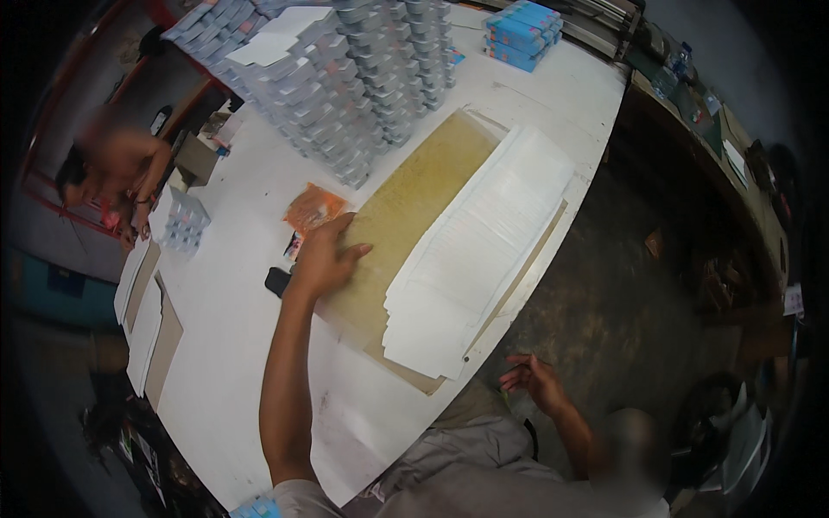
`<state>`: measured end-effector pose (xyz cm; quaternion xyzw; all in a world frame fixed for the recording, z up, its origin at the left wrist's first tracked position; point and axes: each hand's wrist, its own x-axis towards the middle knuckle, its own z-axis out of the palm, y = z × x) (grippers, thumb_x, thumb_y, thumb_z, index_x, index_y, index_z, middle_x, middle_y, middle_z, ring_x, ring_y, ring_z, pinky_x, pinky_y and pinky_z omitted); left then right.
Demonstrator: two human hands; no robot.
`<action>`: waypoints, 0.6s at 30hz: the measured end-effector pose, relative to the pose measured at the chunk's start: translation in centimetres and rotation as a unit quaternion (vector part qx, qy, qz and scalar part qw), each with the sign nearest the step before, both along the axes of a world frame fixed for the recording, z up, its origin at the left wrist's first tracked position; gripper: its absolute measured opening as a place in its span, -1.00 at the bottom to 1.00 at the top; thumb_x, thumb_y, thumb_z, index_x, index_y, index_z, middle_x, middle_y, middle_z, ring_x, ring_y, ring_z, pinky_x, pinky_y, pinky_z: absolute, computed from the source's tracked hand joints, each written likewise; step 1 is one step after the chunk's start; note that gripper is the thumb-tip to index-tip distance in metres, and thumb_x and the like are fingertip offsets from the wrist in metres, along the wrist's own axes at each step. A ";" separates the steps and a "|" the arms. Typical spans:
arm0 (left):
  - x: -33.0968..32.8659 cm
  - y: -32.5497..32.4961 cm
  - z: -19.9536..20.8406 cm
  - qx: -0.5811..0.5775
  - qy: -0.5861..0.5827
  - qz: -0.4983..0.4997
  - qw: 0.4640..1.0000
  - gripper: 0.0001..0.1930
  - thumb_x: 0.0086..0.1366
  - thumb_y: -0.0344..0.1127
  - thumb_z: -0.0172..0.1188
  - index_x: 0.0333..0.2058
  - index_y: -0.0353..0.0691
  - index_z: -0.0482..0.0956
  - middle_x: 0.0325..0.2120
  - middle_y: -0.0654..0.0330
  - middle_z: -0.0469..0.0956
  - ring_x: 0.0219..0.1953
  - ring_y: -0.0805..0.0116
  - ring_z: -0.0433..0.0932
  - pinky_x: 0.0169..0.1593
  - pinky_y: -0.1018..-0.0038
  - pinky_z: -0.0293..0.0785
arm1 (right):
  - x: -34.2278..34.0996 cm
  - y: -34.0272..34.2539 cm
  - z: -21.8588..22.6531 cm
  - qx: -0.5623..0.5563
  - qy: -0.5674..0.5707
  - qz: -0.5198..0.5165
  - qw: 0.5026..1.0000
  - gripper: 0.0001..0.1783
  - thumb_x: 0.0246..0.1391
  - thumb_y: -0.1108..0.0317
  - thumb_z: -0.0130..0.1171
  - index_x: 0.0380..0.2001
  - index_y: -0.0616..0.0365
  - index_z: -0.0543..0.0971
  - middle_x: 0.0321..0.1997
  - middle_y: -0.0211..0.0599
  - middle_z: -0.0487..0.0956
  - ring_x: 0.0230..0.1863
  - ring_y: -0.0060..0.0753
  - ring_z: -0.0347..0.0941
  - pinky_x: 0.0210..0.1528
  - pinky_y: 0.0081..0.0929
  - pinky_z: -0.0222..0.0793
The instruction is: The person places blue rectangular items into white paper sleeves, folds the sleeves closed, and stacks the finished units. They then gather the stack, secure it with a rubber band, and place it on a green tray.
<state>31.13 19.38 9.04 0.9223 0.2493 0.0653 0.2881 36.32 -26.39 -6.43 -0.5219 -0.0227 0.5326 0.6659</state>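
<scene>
My left hand (326, 259) rests at the left edge of a long yellowish board (414, 190), thumb and forefinger apart, with nothing seen in its grasp. Over the board's right side lies a fanned row of white paper sheets (475, 250), overlapping like steps. Just beyond my left hand is an orange packet (313, 209), and a small black object (277, 281) sits left of the wrist. My right hand (534, 380) hangs off the table's near right edge, above my lap, fingers loosely bent and apart, touching nothing that I can see.
Tall stacks of folded grey-white pieces (302, 95) stand at the far side of the white table (233, 345). Blue boxes (522, 34) are piled at the back. Another person (117, 164) works at the left edge, near a small stack (183, 220) and more sheets (147, 332).
</scene>
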 end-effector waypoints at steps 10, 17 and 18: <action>-0.9 5.2 8.5 0.177 -0.081 -0.016 0.981 -0.46 0.16 -0.40 0.45 0.13 -0.37 0.57 0.01 -0.18 0.63 0.04 -0.15 0.63 0.15 0.18 0.52 | 0.5 1.2 1.1 -0.031 -0.043 -0.030 0.998 -0.26 0.52 -0.19 -0.23 0.21 0.37 0.46 -0.09 0.06 0.69 -0.08 -0.16 0.64 0.07 -0.21 0.50; -2.6 -1.4 14.7 0.375 -0.093 0.019 0.922 -0.45 0.17 -0.48 0.37 0.18 -0.10 0.58 -0.25 0.04 0.62 -0.28 -0.03 0.67 -0.20 0.14 0.58 | -0.9 2.8 2.8 -0.115 -0.242 -0.095 0.959 -0.52 0.46 0.15 0.08 0.19 0.34 0.48 -0.10 -0.03 0.69 -0.08 -0.22 0.65 0.07 -0.23 0.53; -3.5 -2.5 15.2 0.375 -0.108 0.016 0.920 -0.44 0.17 -0.50 0.37 0.18 -0.08 0.59 -0.29 0.03 0.60 -0.30 0.00 0.67 -0.22 0.15 0.57 | -1.4 3.5 4.0 -0.146 -0.319 -0.114 0.930 -0.54 0.42 0.22 0.15 0.20 0.34 0.47 -0.09 -0.04 0.69 -0.07 -0.22 0.65 0.07 -0.24 0.53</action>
